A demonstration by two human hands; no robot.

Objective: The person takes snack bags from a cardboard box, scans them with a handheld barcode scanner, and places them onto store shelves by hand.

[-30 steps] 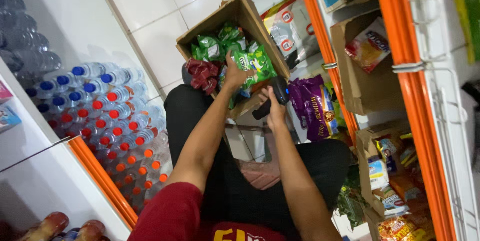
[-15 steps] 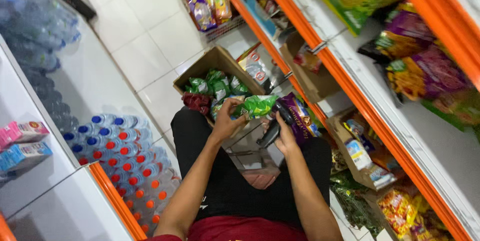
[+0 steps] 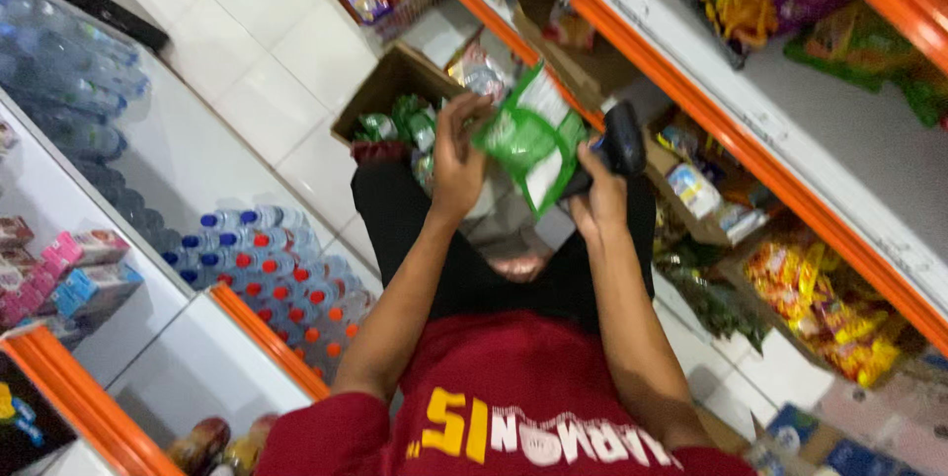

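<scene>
left hand [image 3: 456, 162] is gripping the green snack packet [image 3: 533, 135] by its left edge; right hand [image 3: 599, 190] is clasping a black scanner [image 3: 620, 140] just right of it, above the cardboard box [image 3: 390, 76] on the floor.

A green-and-white snack packet [image 3: 531, 136] and black scanner [image 3: 620, 143], both held up.

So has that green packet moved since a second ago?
Yes. The green packet, held in the left hand, has come up out of the cardboard box and now sits beside the black scanner in the right hand.
</scene>
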